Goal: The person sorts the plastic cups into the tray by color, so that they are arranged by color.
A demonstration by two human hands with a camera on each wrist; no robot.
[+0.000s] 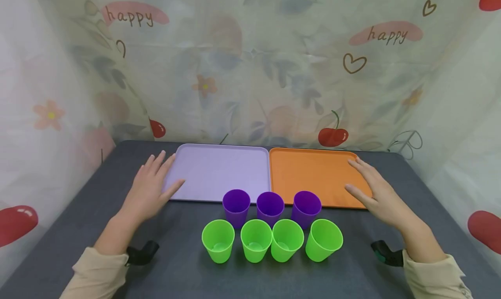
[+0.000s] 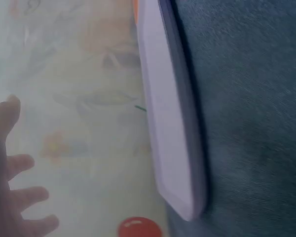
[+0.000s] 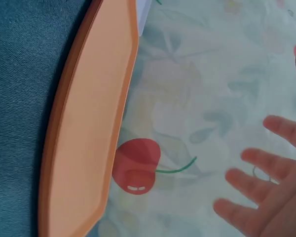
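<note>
My left hand (image 1: pixel 150 188) hovers by the left end of the lavender tray (image 1: pixel 223 170), fingers spread and holding nothing. On the other side, my right hand (image 1: pixel 377 194) is held over the right end of the orange tray (image 1: pixel 313 175), also with spread fingers and nothing in them. Between the hands, three purple cups (image 1: pixel 236 214) stand in a row at the trays' near edge. In front of them is a row of several bright green cups (image 1: pixel 218 242), mouths up. The left wrist view shows the lavender tray (image 2: pixel 167 113); the right wrist view shows the orange tray (image 3: pixel 89 128).
The trays lie side by side at the back of a dark table (image 1: pixel 176 273). A printed curtain (image 1: pixel 254 72) hangs behind and along both sides. Thin white cord (image 1: pixel 409 142) sits at the back right corner. Dark straps (image 1: pixel 142 253) are at both wrists.
</note>
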